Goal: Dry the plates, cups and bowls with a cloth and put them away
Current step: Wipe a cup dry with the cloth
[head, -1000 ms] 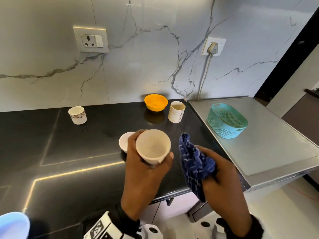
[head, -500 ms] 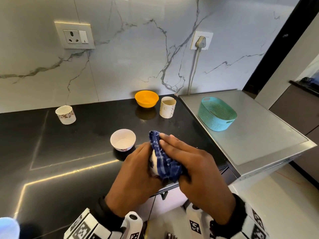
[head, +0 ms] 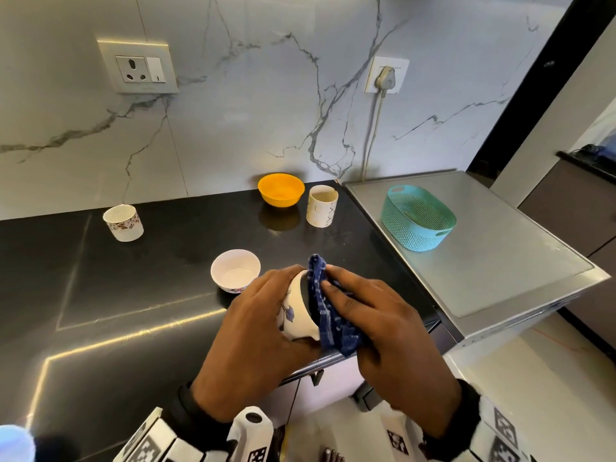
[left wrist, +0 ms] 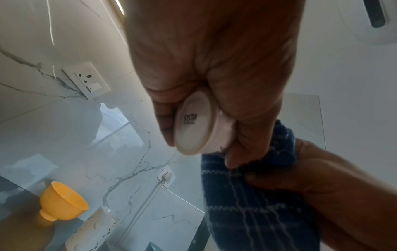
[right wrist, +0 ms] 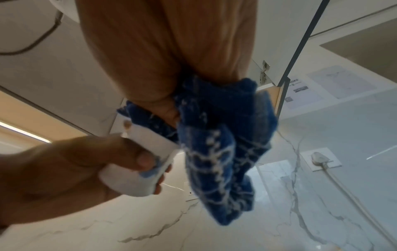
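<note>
My left hand (head: 266,311) grips a small white bowl with a blue flower print (head: 296,311), tipped on its side above the counter's front edge; its base (left wrist: 193,125) shows in the left wrist view. My right hand (head: 373,315) holds a blue checked cloth (head: 325,311) and presses it into the bowl's mouth. The cloth (right wrist: 217,152) hangs beside the white bowl (right wrist: 137,173) in the right wrist view. On the black counter (head: 100,311) stand another white bowl (head: 235,271), an orange bowl (head: 281,189), a tall patterned cup (head: 321,206) and a floral cup (head: 123,223).
A teal mesh basket (head: 418,217) sits on the grey appliance top (head: 500,268) to the right. A plug and cable (head: 383,78) run down the marble wall behind the counter. A wall socket (head: 140,69) is at the left.
My right hand has brought the cloth against the bowl and pushed it into the opening. The left hand has tipped the bowl sideways and lowered it slightly.
</note>
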A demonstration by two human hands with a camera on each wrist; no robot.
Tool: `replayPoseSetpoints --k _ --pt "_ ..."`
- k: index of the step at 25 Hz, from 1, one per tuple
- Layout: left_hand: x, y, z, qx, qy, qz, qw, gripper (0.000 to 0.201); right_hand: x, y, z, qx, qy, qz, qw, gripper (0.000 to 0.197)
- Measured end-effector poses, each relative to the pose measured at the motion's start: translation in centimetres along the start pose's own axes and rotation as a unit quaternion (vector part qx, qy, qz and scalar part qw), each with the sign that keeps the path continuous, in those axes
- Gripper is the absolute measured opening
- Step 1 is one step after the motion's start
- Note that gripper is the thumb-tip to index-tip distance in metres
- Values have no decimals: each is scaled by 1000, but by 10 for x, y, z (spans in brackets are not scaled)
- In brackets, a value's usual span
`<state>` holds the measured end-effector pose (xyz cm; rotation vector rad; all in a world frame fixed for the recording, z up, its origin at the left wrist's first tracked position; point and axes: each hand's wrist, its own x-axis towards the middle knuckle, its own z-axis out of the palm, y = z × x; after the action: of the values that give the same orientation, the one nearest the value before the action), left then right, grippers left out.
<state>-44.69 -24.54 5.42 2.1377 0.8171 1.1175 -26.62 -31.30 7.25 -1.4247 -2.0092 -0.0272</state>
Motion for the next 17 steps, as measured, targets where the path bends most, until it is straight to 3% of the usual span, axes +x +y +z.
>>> replayPoseSetpoints --k 5,12,17 --pt "7 0 5 -48 -39 13 998 65 3 -13 1 38 42 -15 998 49" --pt "11 -6 -8 -37 -16 18 999 51 -1 -11 -19 36 -40 -115 992 54" --pt "3 -16 -2 -1 -16 24 1000 64 -4 10 -26 -17 -60 -72 995 49"
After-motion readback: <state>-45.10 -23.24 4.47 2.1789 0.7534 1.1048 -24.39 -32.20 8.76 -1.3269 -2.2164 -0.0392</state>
